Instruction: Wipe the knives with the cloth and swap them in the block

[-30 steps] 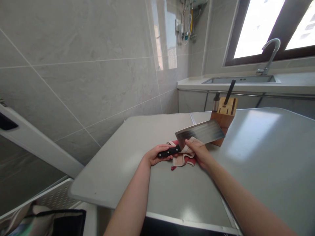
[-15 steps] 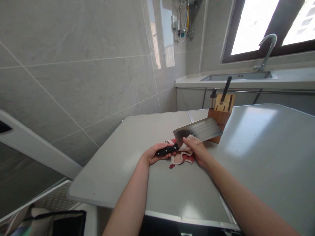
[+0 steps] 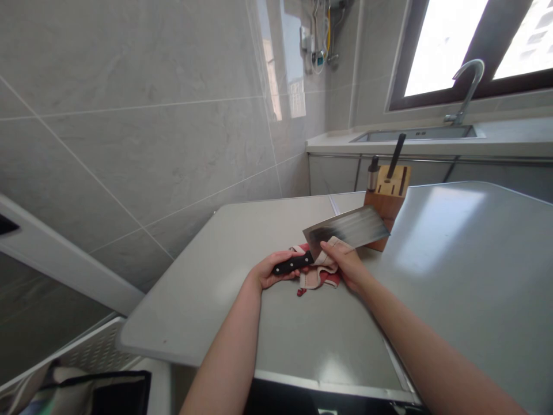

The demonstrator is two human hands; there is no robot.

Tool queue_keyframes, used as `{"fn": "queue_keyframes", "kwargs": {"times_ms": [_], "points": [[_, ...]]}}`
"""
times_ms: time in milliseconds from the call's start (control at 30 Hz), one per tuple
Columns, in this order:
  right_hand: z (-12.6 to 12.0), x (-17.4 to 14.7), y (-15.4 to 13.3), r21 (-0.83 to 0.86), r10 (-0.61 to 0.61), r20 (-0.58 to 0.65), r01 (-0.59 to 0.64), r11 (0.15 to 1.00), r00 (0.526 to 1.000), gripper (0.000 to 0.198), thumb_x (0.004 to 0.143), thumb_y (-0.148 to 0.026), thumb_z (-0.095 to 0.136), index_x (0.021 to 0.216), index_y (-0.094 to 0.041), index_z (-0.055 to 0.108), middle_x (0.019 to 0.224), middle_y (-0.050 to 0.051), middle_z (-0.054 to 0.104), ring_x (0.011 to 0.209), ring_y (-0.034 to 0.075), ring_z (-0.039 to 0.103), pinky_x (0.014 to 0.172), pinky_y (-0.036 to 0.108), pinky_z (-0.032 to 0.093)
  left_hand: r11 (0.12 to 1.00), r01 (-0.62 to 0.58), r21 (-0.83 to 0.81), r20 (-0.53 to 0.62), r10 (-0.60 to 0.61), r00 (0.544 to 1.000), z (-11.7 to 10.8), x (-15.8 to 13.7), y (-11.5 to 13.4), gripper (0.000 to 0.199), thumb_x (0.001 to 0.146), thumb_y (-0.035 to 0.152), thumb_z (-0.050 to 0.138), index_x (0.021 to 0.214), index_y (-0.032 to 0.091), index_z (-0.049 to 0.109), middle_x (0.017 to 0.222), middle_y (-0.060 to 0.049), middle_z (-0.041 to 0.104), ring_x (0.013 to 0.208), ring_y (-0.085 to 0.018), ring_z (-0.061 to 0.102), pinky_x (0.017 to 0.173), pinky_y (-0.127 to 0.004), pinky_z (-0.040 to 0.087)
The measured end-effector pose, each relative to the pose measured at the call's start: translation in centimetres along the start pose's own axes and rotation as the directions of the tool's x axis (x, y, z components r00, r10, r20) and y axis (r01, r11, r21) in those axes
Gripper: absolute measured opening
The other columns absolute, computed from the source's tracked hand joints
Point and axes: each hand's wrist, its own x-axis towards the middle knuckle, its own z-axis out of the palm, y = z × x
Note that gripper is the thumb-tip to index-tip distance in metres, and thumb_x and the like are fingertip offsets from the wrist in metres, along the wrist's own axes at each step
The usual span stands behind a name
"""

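Observation:
My left hand [image 3: 268,271] grips the black handle of a steel cleaver [image 3: 352,226], whose wide blade points right and slightly up above the grey counter [image 3: 242,248]. My right hand [image 3: 345,263] holds a red and cream cloth [image 3: 317,275] pressed against the blade's lower edge near the handle. Part of the cloth lies on the counter beneath both hands.
A wooden knife block [image 3: 387,195] with two dark handles stands just behind the cleaver's tip. A sink [image 3: 415,134] with a curved tap [image 3: 469,86] sits under the window at the back right. Tiled wall runs along the left. A dark bag [image 3: 116,392] lies lower left.
The view has shifted slightly; my hands, the cleaver and the cloth keep nearly the same pose, with the right hand nudged a little along the blade.

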Motion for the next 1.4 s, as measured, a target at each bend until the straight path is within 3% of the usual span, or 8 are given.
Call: {"fn": "queue_keyframes", "kwargs": {"times_ms": [900, 1133, 1400], "points": [[-0.1, 0.3, 0.3, 0.009, -0.013, 0.005, 0.013, 1.0, 1.0, 0.034, 0.063, -0.049, 0.079, 0.079, -0.019, 0.071, 0.086, 0.005, 0.075, 0.077, 0.02, 0.068, 0.072, 0.03, 0.054, 0.999, -0.005, 0.033, 0.009, 0.004, 1.0, 0.2, -0.1, 0.1, 0.04, 0.086, 0.029, 0.062, 0.119, 0.007, 0.061, 0.097, -0.02, 0.07, 0.072, -0.016, 0.068, 0.07, -0.024, 0.055], [0.0, 0.1, 0.2, 0.026, -0.017, 0.049, 0.015, 1.0, 0.999, 0.033, 0.068, -0.048, 0.076, 0.085, -0.02, 0.072, 0.092, 0.005, 0.075, 0.081, 0.02, 0.07, 0.074, 0.03, 0.055, 0.999, -0.008, 0.053, 0.039, 0.006, 0.999, 0.1, 0.0, 0.1, 0.04, 0.087, 0.032, 0.061, 0.12, 0.01, 0.061, 0.098, -0.019, 0.069, 0.072, -0.016, 0.068, 0.07, -0.023, 0.055], [-0.3, 0.5, 0.7, 0.019, -0.029, 0.016, 0.029, 0.999, 0.999, 0.031, 0.068, -0.046, 0.077, 0.084, -0.021, 0.072, 0.095, 0.006, 0.075, 0.085, 0.021, 0.069, 0.077, 0.03, 0.056, 0.996, -0.014, 0.083, 0.024, 0.012, 1.0, -0.2, 0.2, 0.0, 0.038, 0.086, 0.033, 0.061, 0.117, 0.012, 0.064, 0.106, -0.016, 0.067, 0.073, -0.015, 0.068, 0.064, -0.021, 0.055]]}}
